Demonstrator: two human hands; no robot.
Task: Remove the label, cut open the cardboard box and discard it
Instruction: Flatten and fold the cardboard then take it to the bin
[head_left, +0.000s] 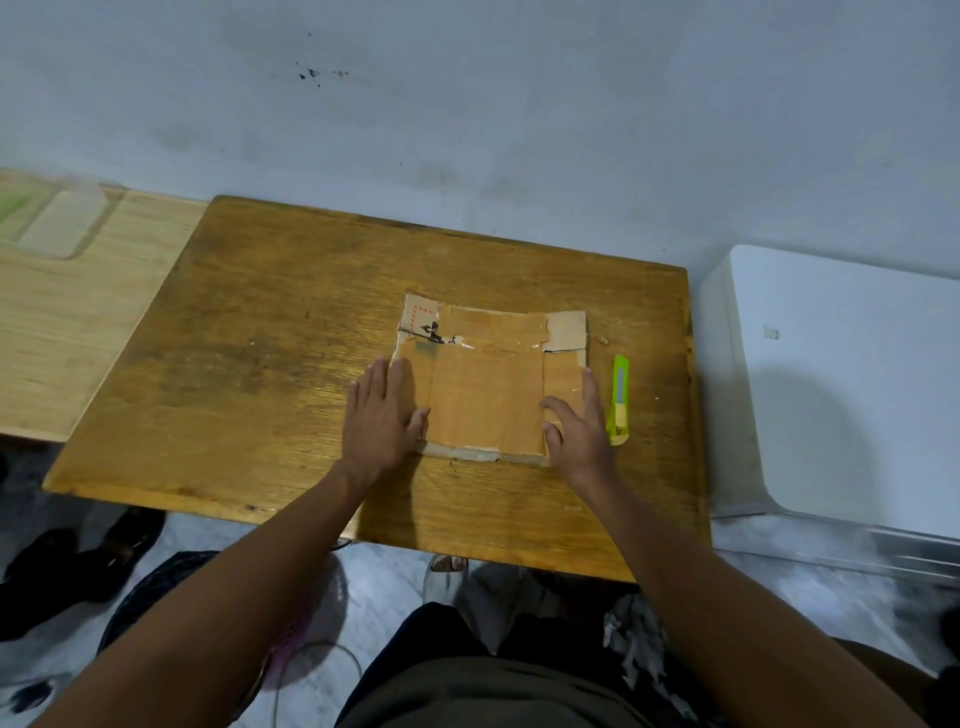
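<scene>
While both hands lie flat, grip spread | left hand (382, 415), right hand (582, 426) on box (488, 395) edges (knife (619, 400) just right)

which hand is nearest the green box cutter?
The right hand: it rests flat on the cardboard box's right edge, right beside the green box cutter. The left hand presses the box's opposite, left edge, far from it.

Taped brown cardboard box (488, 384) lies flat beside green box cutter (618, 399).
</scene>
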